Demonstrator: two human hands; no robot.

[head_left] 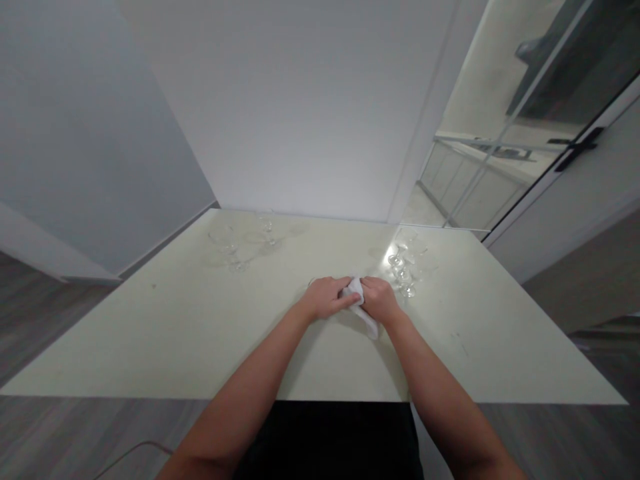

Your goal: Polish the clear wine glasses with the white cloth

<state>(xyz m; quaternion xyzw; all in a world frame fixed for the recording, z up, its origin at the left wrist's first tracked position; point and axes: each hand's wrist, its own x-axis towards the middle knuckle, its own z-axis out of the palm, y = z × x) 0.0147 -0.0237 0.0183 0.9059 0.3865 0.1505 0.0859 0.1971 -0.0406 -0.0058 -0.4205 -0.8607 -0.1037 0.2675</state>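
Note:
Both hands meet over the middle of the table. My right hand (381,300) is closed on a white cloth (367,321), bunched up between the hands with one end hanging toward me. Curled beside it, my left hand (327,297) grips what looks like a clear glass (311,282); only a sliver of its edge shows past the fingers, and the rest is hidden. The left thumb reaches across onto the cloth. Just beyond my right hand, several clear stemmed glasses (401,272) are grouped closely together.
Farther left on the pale table (175,320) are more clear stemmed glasses (225,240), hard to make out against the surface. A white panel (310,133) rises at the table's far edge. To the right are a glazed partition (480,167) and a door with a black handle (580,148).

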